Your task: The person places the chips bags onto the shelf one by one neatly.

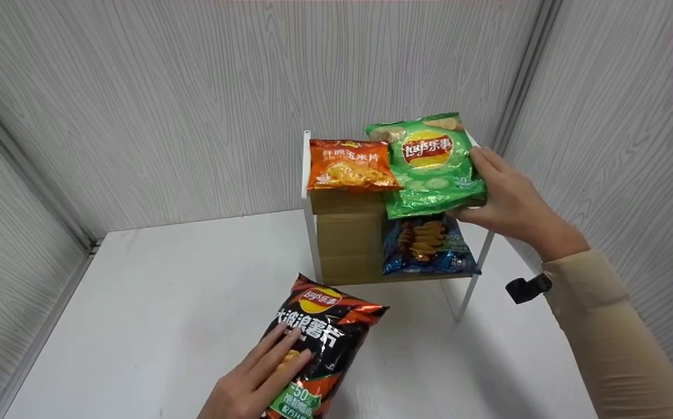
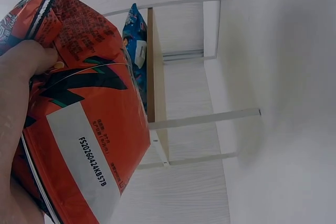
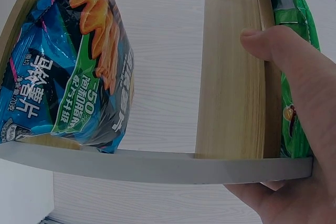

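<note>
A black and orange bag of potato chips (image 1: 336,343) is tilted in front of the shelf. My left hand (image 1: 255,372) holds it, fingers across the printed front; in the left wrist view the thumb (image 2: 44,59) presses on its orange back. On the upper shelf, at the right, leans a green bag of potato chips (image 1: 429,186). My right hand (image 1: 511,201) grips its right side. The right wrist view has the thumb (image 3: 260,43) by the wooden board's edge, with the other fingers mostly hidden. An orange corn chip bag (image 1: 351,169) lies left of the green one.
The two-level shelf has wooden boards (image 1: 348,247) and a white metal frame (image 1: 311,233). A blue chip bag (image 1: 429,247) lies on the lower level at the right. The shelf stands on a white table (image 1: 138,314), with grey wood-patterned panels (image 1: 197,105) behind and at both sides.
</note>
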A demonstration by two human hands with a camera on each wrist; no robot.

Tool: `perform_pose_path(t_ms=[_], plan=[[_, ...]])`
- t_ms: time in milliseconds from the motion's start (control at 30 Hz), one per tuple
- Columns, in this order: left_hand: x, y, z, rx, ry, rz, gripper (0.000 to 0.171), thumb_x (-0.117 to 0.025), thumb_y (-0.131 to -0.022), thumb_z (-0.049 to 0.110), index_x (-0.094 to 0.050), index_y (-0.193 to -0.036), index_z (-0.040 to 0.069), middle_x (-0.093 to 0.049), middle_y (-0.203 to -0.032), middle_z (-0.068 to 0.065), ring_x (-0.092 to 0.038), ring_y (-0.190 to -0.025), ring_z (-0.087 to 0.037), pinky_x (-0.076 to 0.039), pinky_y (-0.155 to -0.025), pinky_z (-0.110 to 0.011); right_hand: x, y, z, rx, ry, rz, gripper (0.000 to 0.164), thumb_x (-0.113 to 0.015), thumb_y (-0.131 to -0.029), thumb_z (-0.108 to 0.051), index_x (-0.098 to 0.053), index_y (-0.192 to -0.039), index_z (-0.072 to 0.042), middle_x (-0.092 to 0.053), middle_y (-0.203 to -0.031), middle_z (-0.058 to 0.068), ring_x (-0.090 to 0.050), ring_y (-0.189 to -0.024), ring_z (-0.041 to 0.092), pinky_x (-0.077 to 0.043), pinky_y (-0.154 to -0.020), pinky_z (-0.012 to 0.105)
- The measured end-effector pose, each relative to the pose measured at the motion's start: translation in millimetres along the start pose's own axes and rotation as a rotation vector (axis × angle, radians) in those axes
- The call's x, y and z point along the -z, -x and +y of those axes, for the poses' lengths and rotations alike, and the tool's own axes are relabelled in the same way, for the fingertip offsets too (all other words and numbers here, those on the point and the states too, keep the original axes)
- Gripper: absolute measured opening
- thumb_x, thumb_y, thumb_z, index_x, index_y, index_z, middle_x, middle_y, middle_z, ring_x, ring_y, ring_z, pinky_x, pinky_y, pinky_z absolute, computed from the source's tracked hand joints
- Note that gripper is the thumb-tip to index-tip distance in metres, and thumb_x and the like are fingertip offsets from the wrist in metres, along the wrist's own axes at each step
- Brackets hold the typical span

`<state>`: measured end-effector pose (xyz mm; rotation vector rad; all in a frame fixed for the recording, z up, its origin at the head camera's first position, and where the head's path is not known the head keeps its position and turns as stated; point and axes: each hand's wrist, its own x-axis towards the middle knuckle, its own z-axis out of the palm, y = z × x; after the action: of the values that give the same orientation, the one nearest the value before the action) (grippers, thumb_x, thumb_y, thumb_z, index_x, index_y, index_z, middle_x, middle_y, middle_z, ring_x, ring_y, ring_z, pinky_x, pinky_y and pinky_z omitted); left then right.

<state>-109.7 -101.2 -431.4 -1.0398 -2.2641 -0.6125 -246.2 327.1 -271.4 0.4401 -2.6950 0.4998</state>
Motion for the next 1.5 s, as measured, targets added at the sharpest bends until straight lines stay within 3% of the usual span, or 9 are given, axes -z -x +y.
perform_pose_path(t_ms=[333, 467, 767, 1000, 1267, 1500], plan=[[-4.2, -21.0, 12.3, -0.04, 0.008, -0.005, 0.076, -0.071, -0.083, 0.059, -0.045, -0.149, 0.031, -0.046, -0.153, 0.005, -0.048, -0.138, -0.024, -0.061, -0.083, -0.032, 0.8, 1.1, -1.0, -0.031, 0.019, -0.009, 0.107, -0.08, -0.079, -0.041, -0.018, -0.158, -0.006, -0.023, -0.163, 0.017, -0.028, -0.146, 0.044, -0.032, -0.112, 0.066], [-2.0, -24.4, 16.8, -0.06, 0.043, -0.006, 0.074, -0.071, -0.083, 0.057, -0.046, -0.148, 0.031, -0.046, -0.153, 0.004, -0.05, -0.136, -0.025, -0.061, -0.083, -0.032, 0.2, 0.6, -1.4, -0.028, 0.004, -0.006, 0.107, -0.081, -0.079, -0.04, -0.018, -0.159, -0.008, -0.024, -0.163, 0.015, -0.032, -0.143, 0.043, -0.035, -0.111, 0.066], [-7.5, -41.9, 16.9, -0.153, 0.099, 0.025, 0.073, -0.076, -0.083, 0.047, -0.048, -0.146, 0.026, -0.049, -0.152, -0.001, -0.05, -0.136, -0.029, -0.059, -0.088, -0.034, -0.1, 0.6, -0.4, -0.021, 0.005, -0.002, 0.108, -0.082, -0.078, -0.038, -0.018, -0.159, -0.006, -0.025, -0.162, 0.016, -0.033, -0.143, 0.044, -0.034, -0.111, 0.066], [-15.1, -65.0, 12.4, -0.103, 0.083, 0.016, 0.088, -0.089, -0.072, 0.026, -0.046, -0.148, 0.026, -0.046, -0.153, -0.003, -0.046, -0.139, -0.033, -0.056, -0.094, -0.042, 1.0, -0.4, -0.8, -0.014, 0.011, 0.002, 0.109, -0.083, -0.077, -0.039, -0.018, -0.158, -0.005, -0.025, -0.162, 0.017, -0.03, -0.145, 0.045, -0.033, -0.112, 0.066], [-30.7, -91.1, 6.6, -0.091, 0.051, 0.065, 0.088, -0.09, -0.071, 0.026, -0.047, -0.148, 0.025, -0.046, -0.154, -0.003, -0.044, -0.142, -0.031, -0.053, -0.099, -0.042, 0.8, 0.7, -0.8, -0.011, -0.005, 0.008, 0.105, -0.082, -0.078, -0.036, -0.02, -0.158, -0.008, -0.028, -0.161, 0.013, -0.037, -0.14, 0.042, -0.038, -0.108, 0.065], [-44.2, -106.4, 1.1, -0.106, -0.03, 0.133, 0.084, -0.09, -0.072, 0.028, -0.051, -0.145, 0.02, -0.05, -0.15, -0.007, -0.046, -0.14, -0.033, -0.054, -0.098, -0.042, 0.9, 0.0, -1.4, -0.02, -0.009, 0.0, 0.107, -0.082, -0.078, -0.036, -0.018, -0.159, -0.007, -0.026, -0.162, 0.013, -0.034, -0.142, 0.042, -0.036, -0.11, 0.065]])
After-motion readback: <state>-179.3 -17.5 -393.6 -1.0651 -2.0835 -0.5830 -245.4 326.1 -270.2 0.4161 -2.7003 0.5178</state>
